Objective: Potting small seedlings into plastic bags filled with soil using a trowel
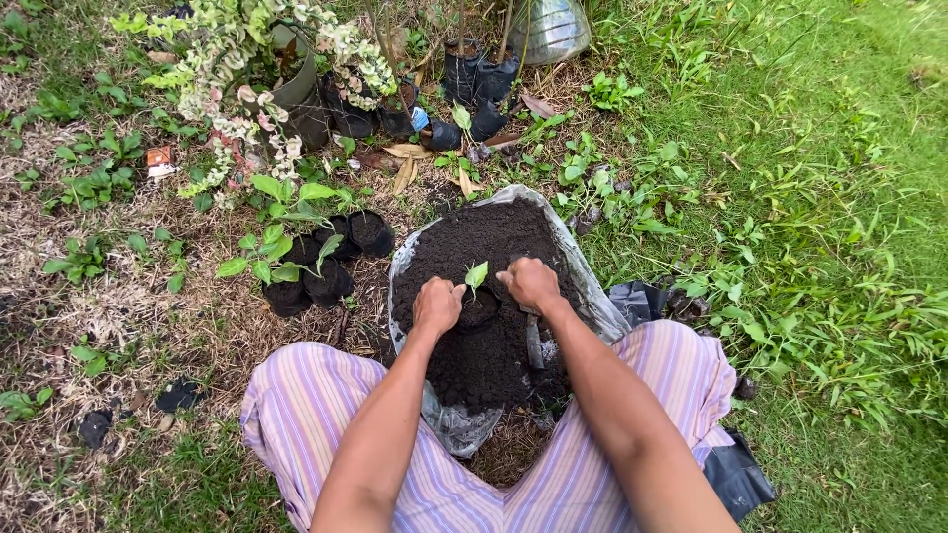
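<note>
A heap of dark soil (494,237) lies on a clear plastic sheet (585,266) between my knees. In the middle of it stands a small black grow bag (477,314) with a green seedling (476,275) in it. My left hand (436,305) presses, fingers curled, against the bag's left side. On the bag's right side my right hand (530,283) rests curled on the soil. Whether either hand grips the bag's rim I cannot tell. A dark tool handle (534,343) lies in the soil below my right wrist.
Several filled black grow bags with leafy seedlings (306,266) stand to the left on dry grass. A variegated potted plant (262,59) and more black bags (474,84) are at the back. Empty black bags (637,299) lie right of the sheet. Green grass (820,197) spreads to the right.
</note>
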